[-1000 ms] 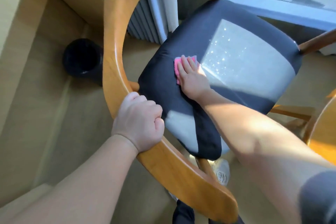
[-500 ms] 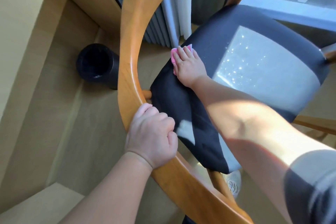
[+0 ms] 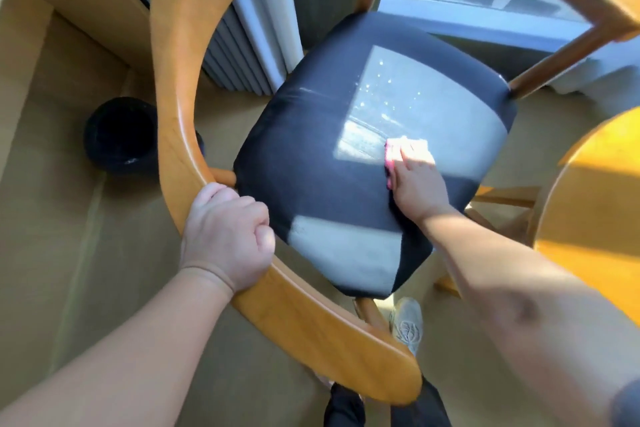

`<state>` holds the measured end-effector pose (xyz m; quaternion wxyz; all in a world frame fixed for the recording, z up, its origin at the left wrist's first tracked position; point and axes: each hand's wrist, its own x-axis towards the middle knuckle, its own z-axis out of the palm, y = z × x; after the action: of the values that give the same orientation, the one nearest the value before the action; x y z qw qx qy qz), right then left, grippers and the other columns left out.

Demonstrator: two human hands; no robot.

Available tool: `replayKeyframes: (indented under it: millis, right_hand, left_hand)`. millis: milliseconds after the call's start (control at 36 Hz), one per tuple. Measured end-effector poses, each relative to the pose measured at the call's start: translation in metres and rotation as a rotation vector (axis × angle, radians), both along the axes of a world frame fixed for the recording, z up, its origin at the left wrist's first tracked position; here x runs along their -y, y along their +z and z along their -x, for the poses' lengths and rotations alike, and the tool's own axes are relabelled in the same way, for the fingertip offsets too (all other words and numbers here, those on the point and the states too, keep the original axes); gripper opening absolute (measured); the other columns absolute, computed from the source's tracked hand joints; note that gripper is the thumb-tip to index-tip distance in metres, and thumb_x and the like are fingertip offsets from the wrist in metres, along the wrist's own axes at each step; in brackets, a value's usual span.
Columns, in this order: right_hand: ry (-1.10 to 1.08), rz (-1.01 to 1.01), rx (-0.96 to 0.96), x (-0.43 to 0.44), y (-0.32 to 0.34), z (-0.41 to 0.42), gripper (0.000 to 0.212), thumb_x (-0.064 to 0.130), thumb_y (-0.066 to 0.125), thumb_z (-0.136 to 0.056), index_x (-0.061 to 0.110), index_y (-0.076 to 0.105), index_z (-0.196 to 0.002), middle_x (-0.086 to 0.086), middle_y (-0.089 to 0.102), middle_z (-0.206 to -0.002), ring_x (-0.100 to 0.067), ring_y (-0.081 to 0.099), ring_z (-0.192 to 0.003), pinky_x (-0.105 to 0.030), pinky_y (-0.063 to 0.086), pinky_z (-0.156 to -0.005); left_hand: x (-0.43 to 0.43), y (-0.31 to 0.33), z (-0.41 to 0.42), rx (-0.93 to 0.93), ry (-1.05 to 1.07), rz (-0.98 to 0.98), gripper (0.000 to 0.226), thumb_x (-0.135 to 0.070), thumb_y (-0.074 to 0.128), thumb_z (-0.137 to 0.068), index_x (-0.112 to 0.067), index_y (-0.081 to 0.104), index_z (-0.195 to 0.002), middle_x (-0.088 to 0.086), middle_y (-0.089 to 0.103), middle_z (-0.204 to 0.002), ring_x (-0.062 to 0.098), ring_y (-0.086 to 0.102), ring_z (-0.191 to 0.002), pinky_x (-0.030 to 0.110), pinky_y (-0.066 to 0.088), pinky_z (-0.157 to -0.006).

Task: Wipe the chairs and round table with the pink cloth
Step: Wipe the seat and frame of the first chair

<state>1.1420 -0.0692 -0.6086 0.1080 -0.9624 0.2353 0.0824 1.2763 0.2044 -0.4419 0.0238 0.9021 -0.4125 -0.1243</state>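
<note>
The right hand point(image 3: 417, 184) lies flat on the pink cloth point(image 3: 392, 153), with the fingers straight and close together, and presses it down on the black seat point(image 3: 311, 149) of the chair. The cloth is on the right part of the seat, at the lower edge of the sunlit patch. Only its left and far borders show beside the fingers, and they are a little blurred. A flat palm is probably used so that the cloth has wide contact with the upholstery.

The left hand point(image 3: 227, 236) is closed like a fist around the curved wooden rail point(image 3: 173, 80), just beside the near left corner of the seat. In my judgement it holds the chair steady against the push of the wiping.

To the left of the seat a black bin point(image 3: 119, 135) stands on the floor. To the right of the seat is the edge of the round table point(image 3: 595, 201), which I think is not yet wiped. Below the near edge of the seat a light shoe point(image 3: 407, 322) is visible.
</note>
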Motion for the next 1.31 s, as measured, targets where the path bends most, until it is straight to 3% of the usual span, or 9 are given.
replayKeyframes:
  millis: [83, 167, 306, 445, 556, 695, 1000, 1139, 1306]
  right_hand:
    - [-0.069, -0.019, -0.077, 0.002, -0.003, 0.044, 0.054, 0.02, 0.043, -0.09, -0.002, 0.045, -0.139, -0.023, 0.049, -0.134, -0.045, 0.045, -0.123, -0.05, 0.033, -0.108]
    - [-0.127, -0.05, -0.155, 0.0, -0.006, 0.069, 0.062, 0.01, 0.052, -0.09, -0.003, 0.031, -0.147, -0.023, 0.034, -0.15, -0.043, 0.028, -0.139, -0.051, 0.021, -0.117]
    - [-0.269, -0.146, -0.186, -0.01, -0.008, 0.096, 0.064, 0.0, 0.049, -0.093, -0.005, 0.021, -0.15, -0.025, 0.013, -0.159, -0.041, 0.013, -0.147, -0.049, 0.024, -0.118]
    - [-0.397, -0.154, -0.228, -0.021, 0.004, 0.106, 0.063, -0.004, 0.039, -0.095, -0.003, 0.013, -0.152, -0.025, 0.009, -0.159, -0.037, 0.014, -0.148, -0.043, 0.033, -0.111]
    - [-0.484, -0.114, -0.274, -0.016, 0.008, 0.114, 0.055, 0.005, 0.018, -0.091, -0.011, 0.031, -0.141, -0.033, 0.035, -0.142, -0.043, 0.038, -0.13, -0.047, 0.04, -0.097]
    - [-0.492, -0.154, -0.216, 0.003, 0.021, 0.116, 0.035, -0.009, 0.045, -0.086, -0.007, 0.052, -0.12, -0.028, 0.048, -0.121, -0.04, 0.052, -0.103, -0.039, 0.037, -0.066]
    - [-0.476, -0.28, -0.102, 0.015, 0.054, 0.081, 0.017, -0.001, 0.046, -0.088, 0.009, 0.049, -0.102, -0.007, 0.043, -0.094, -0.032, 0.048, -0.081, -0.037, 0.029, -0.061]
    - [-0.571, -0.35, -0.055, -0.003, 0.073, 0.059, 0.013, 0.004, 0.037, -0.092, 0.011, 0.045, -0.085, -0.006, 0.051, -0.083, -0.029, 0.049, -0.076, -0.036, 0.031, -0.062]
    - [-0.756, -0.451, 0.084, -0.029, 0.112, 0.038, 0.031, 0.026, 0.034, -0.102, 0.008, 0.05, -0.084, -0.004, 0.052, -0.072, -0.023, 0.049, -0.069, -0.034, 0.035, -0.065]
  left_hand:
    - [0.0, -0.001, 0.0, 0.019, -0.015, 0.0, 0.022, -0.02, 0.045, -0.074, -0.019, 0.056, -0.054, -0.006, 0.051, -0.054, 0.019, 0.048, -0.06, 0.031, 0.032, -0.084]
    - [-0.001, -0.002, 0.001, 0.037, -0.023, 0.001, 0.025, -0.021, 0.043, -0.076, -0.019, 0.056, -0.055, -0.006, 0.051, -0.055, 0.019, 0.047, -0.06, 0.031, 0.033, -0.081]
    - [-0.003, -0.005, 0.0, 0.06, -0.03, 0.021, 0.025, -0.021, 0.042, -0.076, -0.018, 0.056, -0.055, -0.006, 0.05, -0.054, 0.019, 0.046, -0.06, 0.032, 0.033, -0.08]
    - [-0.002, -0.003, 0.002, 0.051, -0.037, 0.053, 0.031, -0.024, 0.036, -0.077, -0.019, 0.056, -0.055, -0.006, 0.05, -0.054, 0.018, 0.047, -0.059, 0.036, 0.036, -0.081]
    - [-0.002, -0.004, 0.002, 0.065, -0.037, 0.036, 0.03, -0.024, 0.039, -0.079, -0.019, 0.058, -0.057, -0.006, 0.052, -0.056, 0.017, 0.048, -0.061, 0.036, 0.037, -0.082]
    - [-0.003, -0.004, 0.002, 0.048, -0.021, 0.025, 0.03, -0.026, 0.04, -0.081, -0.022, 0.058, -0.058, -0.008, 0.051, -0.057, 0.013, 0.047, -0.062, 0.033, 0.038, -0.082]
    - [0.001, 0.002, 0.002, 0.018, -0.01, -0.01, 0.029, -0.027, 0.038, -0.08, -0.026, 0.055, -0.056, -0.011, 0.05, -0.056, 0.009, 0.046, -0.062, 0.03, 0.036, -0.084]
    - [0.002, 0.002, 0.0, -0.004, -0.054, -0.065, 0.03, -0.028, 0.035, -0.077, -0.025, 0.053, -0.054, -0.01, 0.049, -0.053, 0.012, 0.046, -0.059, 0.031, 0.033, -0.086]
    - [0.007, 0.008, -0.004, -0.089, -0.128, -0.169, 0.027, -0.03, 0.04, -0.081, -0.027, 0.059, -0.063, -0.011, 0.052, -0.06, 0.01, 0.048, -0.067, 0.031, 0.029, -0.092]
